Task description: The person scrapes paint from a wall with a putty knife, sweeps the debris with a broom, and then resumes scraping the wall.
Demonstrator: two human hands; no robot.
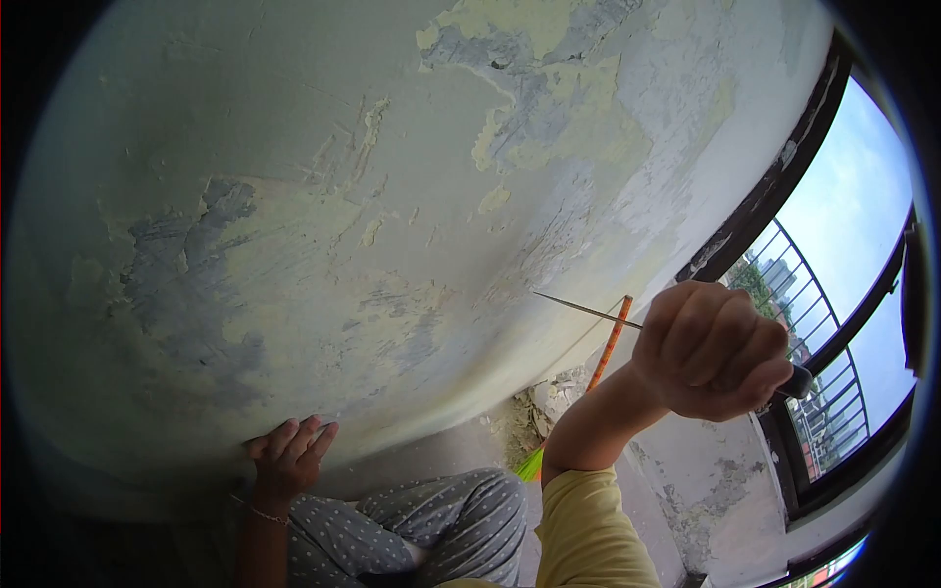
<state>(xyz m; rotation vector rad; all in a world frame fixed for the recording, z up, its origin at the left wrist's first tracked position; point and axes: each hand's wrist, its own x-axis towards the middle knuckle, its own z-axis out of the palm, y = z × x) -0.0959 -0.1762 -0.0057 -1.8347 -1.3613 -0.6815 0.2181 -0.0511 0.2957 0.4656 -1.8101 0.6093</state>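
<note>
Raised in front of the wall, my right hand (711,351) is closed in a fist around the handle of a scraper (586,310). Its thin metal blade points left, seen nearly edge-on, and the dark handle end sticks out below the little-finger side. The painted wall (392,206) has flaked patches of yellowish and grey undercoat, and the blade tip overlaps a scratched area of it. Low on the left, my left hand (292,453) rests its outstretched fingers against the wall, holding nothing. A thin bracelet circles that wrist.
An orange broom handle (610,343) leans near the wall, with green bristles (530,465) at its foot. Rubble and flakes (529,416) lie on the floor in the corner. To the right is a dark-framed window (845,351) with railings outside. My legs in dotted trousers (431,524) are folded below.
</note>
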